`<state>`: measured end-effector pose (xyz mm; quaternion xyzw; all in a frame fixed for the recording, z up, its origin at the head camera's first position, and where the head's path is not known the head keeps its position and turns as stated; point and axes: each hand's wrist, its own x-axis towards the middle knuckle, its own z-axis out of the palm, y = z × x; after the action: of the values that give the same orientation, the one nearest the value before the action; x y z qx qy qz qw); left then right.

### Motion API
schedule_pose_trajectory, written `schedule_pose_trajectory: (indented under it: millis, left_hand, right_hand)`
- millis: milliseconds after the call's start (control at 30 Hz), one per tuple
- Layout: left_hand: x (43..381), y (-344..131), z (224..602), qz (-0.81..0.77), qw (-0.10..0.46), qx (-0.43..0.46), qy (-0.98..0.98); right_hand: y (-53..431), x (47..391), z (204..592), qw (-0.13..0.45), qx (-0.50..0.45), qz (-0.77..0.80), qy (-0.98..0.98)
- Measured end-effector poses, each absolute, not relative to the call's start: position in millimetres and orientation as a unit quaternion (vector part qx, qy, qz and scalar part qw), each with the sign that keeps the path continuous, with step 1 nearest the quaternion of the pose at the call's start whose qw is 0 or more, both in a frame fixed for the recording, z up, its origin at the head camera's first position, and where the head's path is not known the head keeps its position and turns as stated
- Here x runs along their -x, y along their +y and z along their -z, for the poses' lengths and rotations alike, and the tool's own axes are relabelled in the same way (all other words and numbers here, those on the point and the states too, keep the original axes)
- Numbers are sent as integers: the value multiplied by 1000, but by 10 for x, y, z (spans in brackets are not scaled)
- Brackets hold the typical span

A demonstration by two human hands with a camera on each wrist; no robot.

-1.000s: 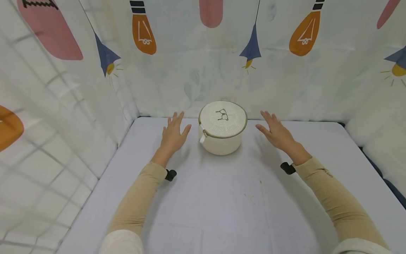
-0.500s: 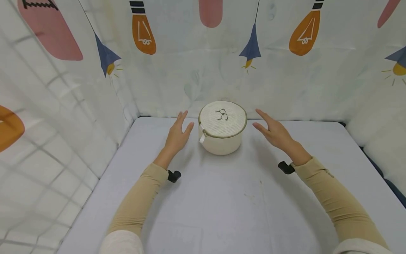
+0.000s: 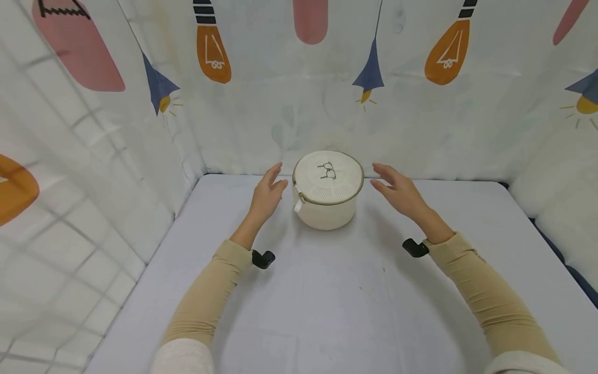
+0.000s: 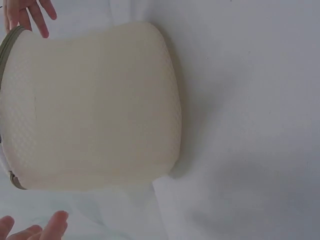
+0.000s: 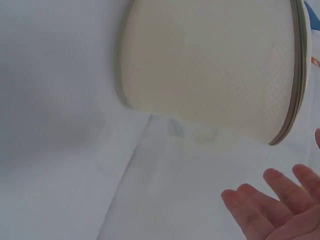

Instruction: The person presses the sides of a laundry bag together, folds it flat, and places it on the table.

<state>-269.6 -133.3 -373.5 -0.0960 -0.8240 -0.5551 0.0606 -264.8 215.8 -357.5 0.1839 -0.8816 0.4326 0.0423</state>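
Note:
A round cream mesh laundry bag (image 3: pixel 327 215) with a zipped lid and a small black drawing of glasses on top stands upright at the back middle of the table. Just off its left side is my left hand (image 3: pixel 266 197), fingers extended forward and thumb apart. My right hand (image 3: pixel 401 195) is held off the bag's right side, fingers loosely bent toward it. In the left wrist view the bag's side (image 4: pixel 100 107) fills the left half, with fingertips (image 4: pixel 57 222) below it. The right wrist view has a gap between the fingers (image 5: pixel 285 195) and the bag (image 5: pixel 210 60).
A white cloth covers the table (image 3: pixel 327 311). Behind it hangs a white curtain (image 3: pixel 261 114) printed with bulbs and lamps, close behind the bag. A sheet with grid shadows (image 3: pixel 70 249) closes off the left side. Black wrist cameras (image 3: pixel 263 259) sit at both cuffs.
Both hands have moved inward, closer to the bag's sides, and their spread fingers have drawn together. The bag has stayed in place.

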Motion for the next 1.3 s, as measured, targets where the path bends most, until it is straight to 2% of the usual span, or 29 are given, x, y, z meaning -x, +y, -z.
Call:
schedule_pose_trajectory:
  millis: [167, 533, 1300]
  left_hand:
    - [2668, -1314, 3706, 580, 43, 77, -810]
    - [2638, -1213, 3664, 668, -13, 35, -743]
    - [2707, -1127, 3656, 718, -22, 6, -696]
  right_hand:
    - [2100, 2642, 3603, 29, -169, -477, -862]
    - [1970, 2656, 3584, -57, -121, -610, -781]
    - [1840, 2789, 3679, -102, -53, -738, -665]
